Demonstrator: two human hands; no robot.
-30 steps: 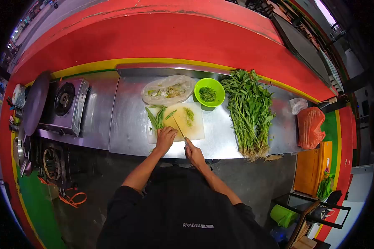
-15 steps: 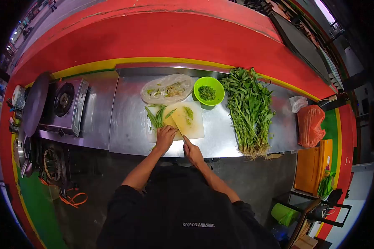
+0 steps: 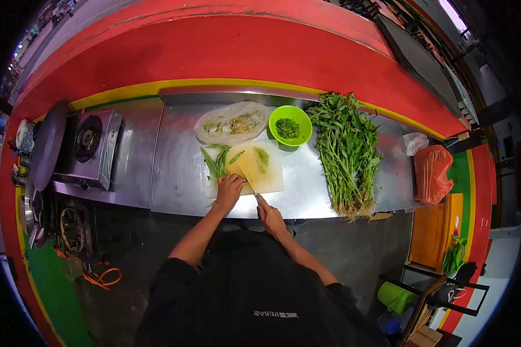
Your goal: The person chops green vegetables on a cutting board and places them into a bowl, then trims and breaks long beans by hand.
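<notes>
On the pale cutting board (image 3: 275, 156), my left hand (image 3: 230, 189) presses long leafy greens (image 3: 217, 163) down with its fingers bunched; the palm hides part of the stems. My right hand (image 3: 270, 216) grips the handle of a knife (image 3: 248, 178), whose blade points up and left across the board, close to my left fingertips. A small pile of finely chopped greens (image 3: 262, 159) lies to the right of the blade. Behind the board stands a bright green bowl (image 3: 275, 134) with chopped greens (image 3: 287, 128) in it.
A clear plastic bag (image 3: 214, 134) with plant scraps lies behind the board. To the right are a large bunch of rooted greens (image 3: 348, 153) and a red plastic bag (image 3: 433, 173). A gas stove (image 3: 88, 141) stands left on the steel counter (image 3: 176, 168); a red wall (image 3: 237, 52) rises behind.
The knife and my right hand have shifted very slightly, the hand a little down and right. My left hand stays on the greens. The view has moved a touch.
</notes>
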